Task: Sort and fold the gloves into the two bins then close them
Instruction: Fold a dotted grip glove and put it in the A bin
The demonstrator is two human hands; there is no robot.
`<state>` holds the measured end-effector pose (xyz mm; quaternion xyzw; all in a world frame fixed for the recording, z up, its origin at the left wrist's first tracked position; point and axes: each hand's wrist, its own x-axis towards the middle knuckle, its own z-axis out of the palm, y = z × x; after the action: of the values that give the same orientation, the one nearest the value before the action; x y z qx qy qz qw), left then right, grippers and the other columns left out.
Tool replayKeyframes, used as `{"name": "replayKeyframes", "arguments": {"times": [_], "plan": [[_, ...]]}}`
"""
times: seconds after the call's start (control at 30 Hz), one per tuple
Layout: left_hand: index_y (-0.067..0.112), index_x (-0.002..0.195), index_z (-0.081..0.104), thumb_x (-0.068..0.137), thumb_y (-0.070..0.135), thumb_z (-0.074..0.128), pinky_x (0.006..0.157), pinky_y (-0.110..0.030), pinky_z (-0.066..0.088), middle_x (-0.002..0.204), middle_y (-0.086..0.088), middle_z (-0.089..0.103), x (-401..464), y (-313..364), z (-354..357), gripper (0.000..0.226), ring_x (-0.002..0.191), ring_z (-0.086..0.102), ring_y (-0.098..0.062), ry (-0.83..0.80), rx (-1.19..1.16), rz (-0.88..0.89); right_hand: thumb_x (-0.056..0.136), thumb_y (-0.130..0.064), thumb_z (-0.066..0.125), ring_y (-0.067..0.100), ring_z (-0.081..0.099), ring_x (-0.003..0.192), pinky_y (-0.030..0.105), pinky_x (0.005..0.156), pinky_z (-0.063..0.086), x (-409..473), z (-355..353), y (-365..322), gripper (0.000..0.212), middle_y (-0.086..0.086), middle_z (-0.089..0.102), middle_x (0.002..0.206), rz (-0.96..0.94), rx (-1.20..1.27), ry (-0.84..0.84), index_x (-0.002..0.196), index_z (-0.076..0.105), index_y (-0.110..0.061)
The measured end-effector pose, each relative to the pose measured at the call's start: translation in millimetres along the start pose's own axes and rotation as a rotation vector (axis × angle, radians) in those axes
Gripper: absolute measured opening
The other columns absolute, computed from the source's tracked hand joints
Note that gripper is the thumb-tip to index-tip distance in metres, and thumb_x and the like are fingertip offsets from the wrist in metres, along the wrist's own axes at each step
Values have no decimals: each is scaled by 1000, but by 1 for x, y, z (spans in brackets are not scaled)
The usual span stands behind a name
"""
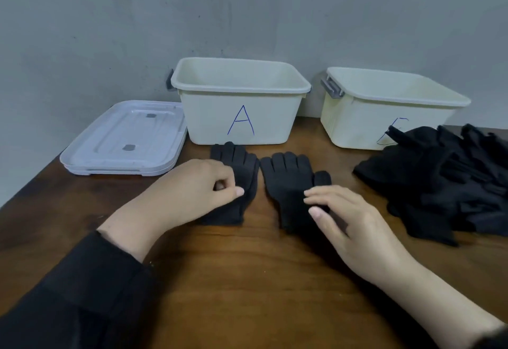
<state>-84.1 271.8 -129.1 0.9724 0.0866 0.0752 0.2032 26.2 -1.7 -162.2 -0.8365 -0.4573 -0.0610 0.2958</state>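
Note:
Two black gloves lie flat, side by side, fingers pointing away from me, in front of the bin marked A (240,101). My left hand (198,186) rests on the left glove (237,167), its thumb and fingers curled and pinching the fabric. My right hand (351,222) lies on the right glove (288,180) with relaxed fingers touching its palm and cuff. A second cream bin (384,106) stands open to the right, its letter partly hidden by a pile of black gloves (445,180). Both bins look empty from here.
Two stacked white lids (123,139) lie at the left of bin A, near the table's left edge. A grey wall stands directly behind the bins. The wooden table (247,280) stretches toward me between my forearms.

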Motion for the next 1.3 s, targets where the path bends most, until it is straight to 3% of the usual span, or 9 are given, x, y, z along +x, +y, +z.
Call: {"name": "replayKeyframes", "arguments": {"times": [0.1, 0.2, 0.53, 0.7, 0.9, 1.0, 1.17, 1.23, 1.3], "plan": [[38, 86, 64, 81, 56, 70, 69, -22, 45, 88, 17, 60, -4, -1, -7, 20, 77, 55, 3, -225, -19, -33, 101, -40, 49, -2, 57, 115, 31, 100, 49, 13, 5, 0, 30, -21, 64, 115, -26, 18, 63, 115, 71, -26], [39, 98, 64, 79, 49, 77, 84, -24, 46, 99, 18, 54, -7, -1, -11, 25, 92, 53, -1, -346, 1, -24, 100, -40, 49, -2, 57, 108, 32, 97, 48, 16, 15, 4, 24, -25, 64, 107, -21, -1, -42, 108, 71, -31], [32, 86, 64, 92, 41, 64, 84, -33, 48, 99, 13, 53, -6, 1, -7, 10, 90, 55, -7, -323, 86, 3, 94, -56, 40, -11, 58, 106, 8, 86, 45, 14, 12, 4, 39, -29, 66, 104, 136, 122, -30, 112, 70, -37], [30, 84, 59, 96, 41, 57, 61, -19, 35, 82, 24, 57, -5, 4, -7, 16, 72, 52, 3, -163, -31, -11, 93, -56, 42, -14, 57, 107, 1, 84, 41, 14, 12, 5, 38, -31, 66, 104, 176, 164, -24, 109, 70, -38], [23, 82, 56, 97, 29, 55, 53, -16, 34, 58, 13, 49, 7, 16, 0, 16, 54, 41, -4, 315, -465, -92, 98, -49, 49, -16, 55, 106, 1, 78, 40, 15, 10, 6, 23, -31, 66, 108, 250, 200, -38, 112, 66, -43], [20, 80, 54, 97, 25, 56, 54, -19, 32, 58, 13, 47, 15, 31, 2, 17, 54, 38, -5, 447, -620, -100, 98, -47, 52, -17, 54, 110, 0, 83, 40, 16, 10, 4, 26, -28, 67, 111, 264, 242, -11, 119, 66, -41], [24, 81, 56, 97, 29, 58, 56, -20, 33, 60, 14, 54, 25, 74, 20, 17, 55, 43, -2, 392, -658, -31, 92, -50, 55, -9, 60, 113, 19, 99, 47, 16, 6, -5, 42, -26, 69, 116, 283, 487, 145, 130, 64, -34], [28, 86, 61, 98, 30, 57, 66, -21, 39, 74, 17, 63, 26, 90, 33, 12, 68, 54, 3, 311, -640, 12, 88, -51, 57, -3, 63, 115, 27, 101, 49, 17, 5, -10, 49, -24, 71, 118, 298, 678, 166, 133, 62, -32], [33, 103, 65, 101, 30, 51, 80, -18, 46, 96, 21, 68, 24, 100, 45, 15, 93, 60, 7, 179, -599, 40, 90, -46, 61, -2, 65, 112, 23, 93, 54, 18, 4, -11, 44, -21, 72, 117, 338, 783, 184, 132, 64, -31]]}}
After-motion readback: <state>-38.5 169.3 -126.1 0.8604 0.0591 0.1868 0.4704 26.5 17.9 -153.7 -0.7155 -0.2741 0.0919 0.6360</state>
